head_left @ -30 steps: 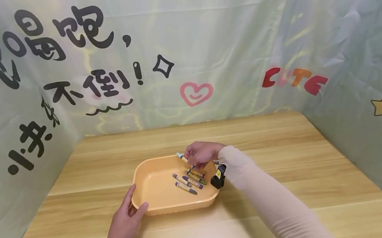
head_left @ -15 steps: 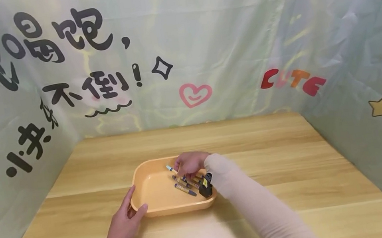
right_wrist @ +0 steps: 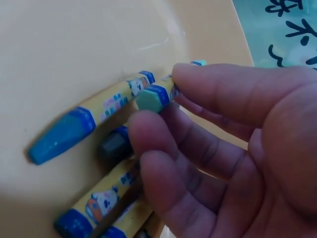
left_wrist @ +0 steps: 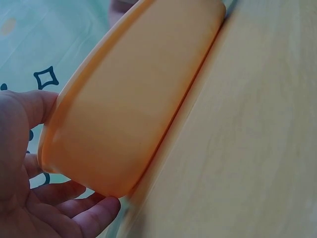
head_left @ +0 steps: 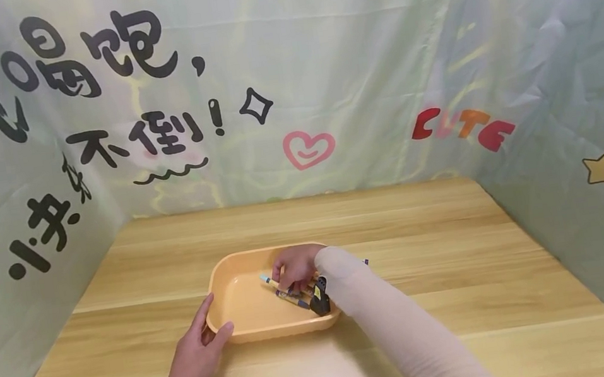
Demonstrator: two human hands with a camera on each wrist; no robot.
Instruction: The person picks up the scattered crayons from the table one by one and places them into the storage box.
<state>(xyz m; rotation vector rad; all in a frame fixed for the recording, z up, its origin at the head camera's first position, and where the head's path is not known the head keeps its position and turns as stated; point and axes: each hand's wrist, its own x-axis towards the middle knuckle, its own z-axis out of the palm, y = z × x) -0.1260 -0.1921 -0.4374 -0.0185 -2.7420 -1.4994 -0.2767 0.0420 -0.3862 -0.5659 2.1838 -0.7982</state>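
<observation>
A pale orange plastic tray (head_left: 238, 311) stands on the wooden table, with several yellow-wrapped crayons in its right half. My left hand (head_left: 197, 353) grips the tray's left front corner, thumb at the rim and fingers against the outer wall. Inside the tray, my right hand (head_left: 295, 267) pinches a mint-green crayon (right_wrist: 150, 99) between thumb and fingers. Beside it in the right wrist view lies a blue crayon (right_wrist: 62, 134), apart from my fingers. A dark-tipped crayon (right_wrist: 113, 147) and others lie under my fingers, partly hidden.
A small blue-ended piece (head_left: 366, 262) shows past the right sleeve, mostly hidden. A black wrist camera (head_left: 320, 297) hangs over the tray's right side. Printed cloth (head_left: 351, 80) walls the table (head_left: 440, 323) at the back and both sides.
My right hand has moved left and down from the tray's back right rim to the crayons inside, carrying the mint-green crayon. My left hand keeps its hold on the tray.
</observation>
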